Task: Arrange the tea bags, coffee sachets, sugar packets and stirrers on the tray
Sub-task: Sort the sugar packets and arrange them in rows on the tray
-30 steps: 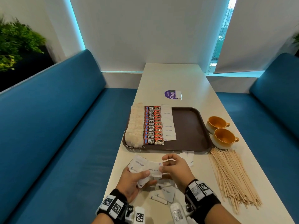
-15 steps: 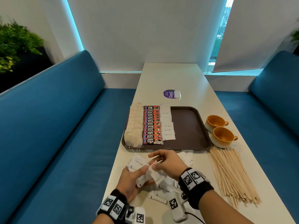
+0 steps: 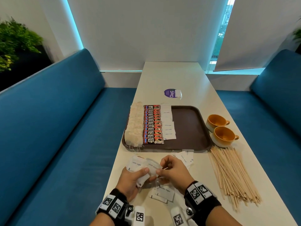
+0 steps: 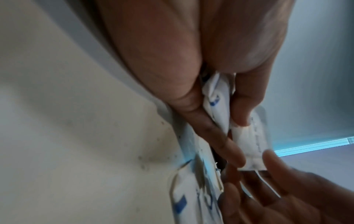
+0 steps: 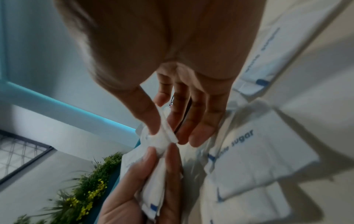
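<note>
A brown tray (image 3: 187,128) holds a column of tea bags (image 3: 134,126), a column of red coffee sachets (image 3: 152,124) and a column of white sugar packets (image 3: 167,123). Near the table's front edge my left hand (image 3: 133,178) grips a fanned bunch of sugar packets (image 3: 143,165) (image 4: 218,106) (image 5: 155,169). My right hand (image 3: 172,170) pinches the edge of one packet in that bunch (image 5: 164,133) between thumb and forefinger. More sugar packets lie loose on the table (image 3: 164,193) (image 5: 254,159) below the hands and some (image 3: 185,156) beside the tray. Wooden stirrers (image 3: 231,173) lie in a pile at the right.
Two orange cups (image 3: 219,129) stand right of the tray, just behind the stirrers. A purple round sticker (image 3: 171,93) lies beyond the tray. Blue benches (image 3: 57,128) flank the narrow white table (image 3: 171,75). A plant (image 3: 14,41) stands at the far left.
My right hand has come back from the loose packets to the bunch in my left hand and now pinches a packet there. The left hand stays in place.
</note>
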`<state>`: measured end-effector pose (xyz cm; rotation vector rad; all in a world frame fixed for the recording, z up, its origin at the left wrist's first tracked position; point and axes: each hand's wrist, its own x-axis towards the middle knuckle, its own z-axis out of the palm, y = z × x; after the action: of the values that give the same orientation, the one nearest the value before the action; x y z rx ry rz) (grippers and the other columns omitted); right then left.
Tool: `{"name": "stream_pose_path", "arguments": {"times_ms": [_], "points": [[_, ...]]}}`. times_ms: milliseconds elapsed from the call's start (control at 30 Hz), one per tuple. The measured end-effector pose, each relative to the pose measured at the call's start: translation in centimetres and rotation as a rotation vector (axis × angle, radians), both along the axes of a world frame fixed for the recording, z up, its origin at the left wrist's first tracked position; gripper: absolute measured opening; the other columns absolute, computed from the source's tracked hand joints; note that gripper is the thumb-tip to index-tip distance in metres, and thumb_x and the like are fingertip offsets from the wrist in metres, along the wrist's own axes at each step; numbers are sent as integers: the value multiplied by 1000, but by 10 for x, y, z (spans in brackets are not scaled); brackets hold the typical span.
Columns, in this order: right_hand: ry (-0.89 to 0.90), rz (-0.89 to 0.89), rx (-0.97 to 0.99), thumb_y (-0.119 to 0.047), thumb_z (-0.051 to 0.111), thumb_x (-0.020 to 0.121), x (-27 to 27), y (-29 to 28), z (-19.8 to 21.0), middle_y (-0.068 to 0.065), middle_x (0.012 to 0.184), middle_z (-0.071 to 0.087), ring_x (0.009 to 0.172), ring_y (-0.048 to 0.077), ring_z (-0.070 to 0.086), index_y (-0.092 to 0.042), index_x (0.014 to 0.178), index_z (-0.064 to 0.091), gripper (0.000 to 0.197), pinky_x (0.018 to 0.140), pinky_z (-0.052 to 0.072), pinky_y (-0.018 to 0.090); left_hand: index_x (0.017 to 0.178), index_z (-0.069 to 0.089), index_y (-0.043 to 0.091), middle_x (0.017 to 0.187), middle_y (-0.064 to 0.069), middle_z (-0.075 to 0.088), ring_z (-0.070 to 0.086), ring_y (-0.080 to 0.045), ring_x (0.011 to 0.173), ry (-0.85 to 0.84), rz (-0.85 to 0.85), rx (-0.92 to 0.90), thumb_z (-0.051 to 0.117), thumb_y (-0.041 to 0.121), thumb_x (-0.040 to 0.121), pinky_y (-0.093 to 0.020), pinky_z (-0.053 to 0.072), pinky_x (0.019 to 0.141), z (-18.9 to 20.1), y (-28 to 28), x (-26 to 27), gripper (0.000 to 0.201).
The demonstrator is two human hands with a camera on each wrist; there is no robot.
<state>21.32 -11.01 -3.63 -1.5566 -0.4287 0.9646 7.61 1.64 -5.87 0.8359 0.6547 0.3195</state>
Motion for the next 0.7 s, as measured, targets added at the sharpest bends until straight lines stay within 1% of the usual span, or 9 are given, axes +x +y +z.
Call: {"name": "stream_pose_path", "arguments": {"times_ms": [100, 167, 233, 300, 367, 467, 533, 600, 700], "points": [[10, -75, 9, 12, 69, 86, 2, 3, -2, 17, 84, 60, 71, 28, 67, -2, 89, 61, 17, 65, 62, 41, 121, 63, -9, 111, -41, 66, 72, -44, 81, 24, -7, 7, 73, 4, 86, -45, 62, 59, 0, -1, -1, 40], [38, -110, 16, 13, 66, 88, 3, 4, 1, 17, 86, 60, 70, 27, 67, 0, 92, 62, 14, 63, 61, 40, 118, 61, -15, 108, -44, 65, 70, -45, 77, 30, 6, 26, 80, 7, 83, -40, 57, 55, -3, 0, -2, 45], [33, -141, 30, 12, 66, 88, 4, 3, 3, 19, 89, 60, 73, 29, 67, 0, 95, 63, 14, 62, 61, 38, 115, 60, -19, 105, -43, 64, 68, -42, 74, 34, -3, 28, 85, 9, 78, -38, 54, 53, -4, 1, -3, 53], [-4, -162, 48, 8, 68, 89, 4, 3, 4, 18, 88, 59, 73, 28, 65, -2, 95, 62, 13, 63, 61, 39, 109, 61, -19, 92, -34, 65, 65, -35, 67, 39, -15, 15, 83, 5, 79, -37, 54, 52, -4, 2, -2, 45], [-33, -174, 66, 6, 69, 89, 2, 3, 3, 14, 84, 60, 69, 24, 63, -5, 87, 62, 13, 64, 61, 39, 98, 65, -11, 82, -25, 64, 63, -30, 63, 39, -46, 9, 79, 5, 78, -37, 55, 55, -3, 3, -2, 30], [-25, -159, 84, 11, 70, 87, -3, 1, 3, 14, 86, 68, 68, 21, 69, -3, 80, 71, 15, 67, 62, 37, 89, 68, -7, 79, -24, 64, 61, -29, 61, 45, -43, 14, 78, 6, 79, -36, 54, 57, -1, 2, -3, 18], [-31, -113, 60, 12, 74, 83, -4, 0, 5, 16, 90, 75, 73, 25, 74, -4, 86, 77, 16, 72, 63, 35, 97, 69, -10, 86, -29, 64, 62, -32, 65, 41, 0, 3, 78, 2, 81, -37, 54, 57, -2, 2, -3, 22], [-42, -82, 14, 10, 76, 82, -2, -1, 7, 14, 88, 78, 77, 27, 76, -10, 93, 80, 23, 75, 63, 35, 107, 66, -16, 95, -35, 64, 62, -34, 68, 31, 19, 3, 80, 3, 82, -38, 53, 56, -3, 2, -2, 34], [-53, -89, -7, 9, 78, 80, 4, -4, 10, 16, 84, 78, 77, 29, 76, -15, 99, 80, 30, 78, 63, 36, 111, 67, -12, 96, -34, 65, 64, -34, 66, 0, 32, -14, 75, 2, 84, -37, 54, 53, -3, 1, -1, 32]]}}
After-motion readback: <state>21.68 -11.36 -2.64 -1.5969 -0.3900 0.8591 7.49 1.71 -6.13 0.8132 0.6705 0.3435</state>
